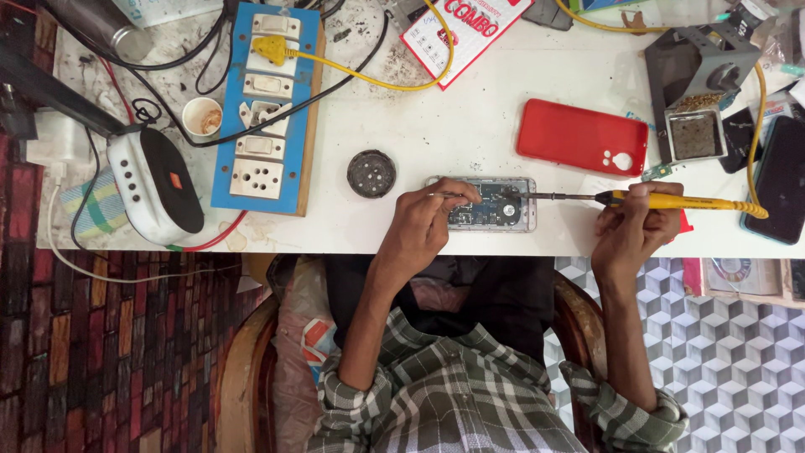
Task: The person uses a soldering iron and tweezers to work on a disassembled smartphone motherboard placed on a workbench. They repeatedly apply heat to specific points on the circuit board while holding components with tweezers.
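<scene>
Head view, looking straight down at the bench: the left hand has its fingers pinched narrow around thin tweezers, tips resting on the opened phone that lies flat just beyond the fingertips. The right hand is curled tight on the yellow grip of a soldering iron, its dark shaft running from those fingers across to the phone's exposed board, tip touching it near the middle. Just past the right fingers lies a red phone cover. Beyond the left fingers sits a small round dark tin, near but apart. Further out to that side, a blue switch-and-socket board with a yellow plug.
</scene>
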